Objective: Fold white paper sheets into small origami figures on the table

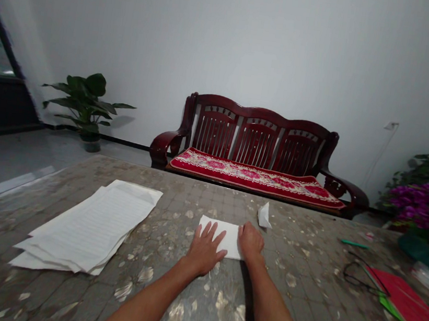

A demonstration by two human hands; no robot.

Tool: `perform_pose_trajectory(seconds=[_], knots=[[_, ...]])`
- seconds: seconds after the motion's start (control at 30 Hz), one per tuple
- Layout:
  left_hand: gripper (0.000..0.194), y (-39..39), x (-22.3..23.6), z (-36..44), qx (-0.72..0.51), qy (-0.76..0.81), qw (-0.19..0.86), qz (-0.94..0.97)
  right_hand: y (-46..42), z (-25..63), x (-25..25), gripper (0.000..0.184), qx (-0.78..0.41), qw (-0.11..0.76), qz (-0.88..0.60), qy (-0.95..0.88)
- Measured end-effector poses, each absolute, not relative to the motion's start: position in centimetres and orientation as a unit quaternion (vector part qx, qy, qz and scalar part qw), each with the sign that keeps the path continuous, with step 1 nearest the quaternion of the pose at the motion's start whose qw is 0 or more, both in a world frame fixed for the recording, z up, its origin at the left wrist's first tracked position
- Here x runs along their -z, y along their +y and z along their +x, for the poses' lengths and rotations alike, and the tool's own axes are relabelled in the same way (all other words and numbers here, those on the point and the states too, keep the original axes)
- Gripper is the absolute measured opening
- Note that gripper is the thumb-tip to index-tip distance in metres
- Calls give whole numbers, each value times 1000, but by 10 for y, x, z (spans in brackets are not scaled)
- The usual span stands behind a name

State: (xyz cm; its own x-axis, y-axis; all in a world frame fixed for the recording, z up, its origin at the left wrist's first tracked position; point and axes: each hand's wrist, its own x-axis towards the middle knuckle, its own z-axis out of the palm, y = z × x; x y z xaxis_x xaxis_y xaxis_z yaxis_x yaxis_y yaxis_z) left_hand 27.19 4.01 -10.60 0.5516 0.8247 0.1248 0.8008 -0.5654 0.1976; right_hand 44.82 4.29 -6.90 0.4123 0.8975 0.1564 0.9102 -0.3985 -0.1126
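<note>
From the head view, a folded white sheet [224,238] lies flat on the tabletop [299,298], near the middle of the view, with both hands on it. The left hand [205,249] presses palm-down on the sheet's near left part, its fingers [207,229] spread apart and its forearm reaching in from the lower left. The right hand [251,241] rests on the sheet's right part, just beside the left hand but not touching it. Its fingers look bent down over the paper, though I cannot tell whether they pinch it or only rest there. Just beyond the sheet's far right corner sits a small paper scrap [264,215]. Left of the sheet lies a loose stack of lined paper [87,225]. Right of it are a green pen [354,243], a dark wire loop [357,274] and a red folder [410,297] with a green edge. Well beyond the sheet stands a dark wooden bench [257,134] with a red cushion [255,179], a potted plant [85,104] to the bench's left and purple flowers [426,204] to its right.
</note>
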Motion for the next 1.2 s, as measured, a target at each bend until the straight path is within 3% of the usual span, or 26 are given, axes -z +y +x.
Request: perform_pose_trajectory(seconds=[0.17,0.3,0.37,0.53,0.8,1.2], knots=[[62,52,102,279,-102,514,51,850,43,438,59,31,48,138,-819,-554],[57,61,104,280,-103,524,50,844,33,411,76,45,-33,312,-696,-646],[55,63,106,278,-87,516,53,851,30,397,88,52,-97,345,-648,-672],[62,67,108,274,-69,492,46,867,29,380,99,65,-174,267,-659,-682],[52,71,102,261,-93,485,44,869,23,401,90,62,-64,111,-703,-699],[55,85,105,238,-98,520,11,848,12,459,86,57,-14,21,-744,-668]])
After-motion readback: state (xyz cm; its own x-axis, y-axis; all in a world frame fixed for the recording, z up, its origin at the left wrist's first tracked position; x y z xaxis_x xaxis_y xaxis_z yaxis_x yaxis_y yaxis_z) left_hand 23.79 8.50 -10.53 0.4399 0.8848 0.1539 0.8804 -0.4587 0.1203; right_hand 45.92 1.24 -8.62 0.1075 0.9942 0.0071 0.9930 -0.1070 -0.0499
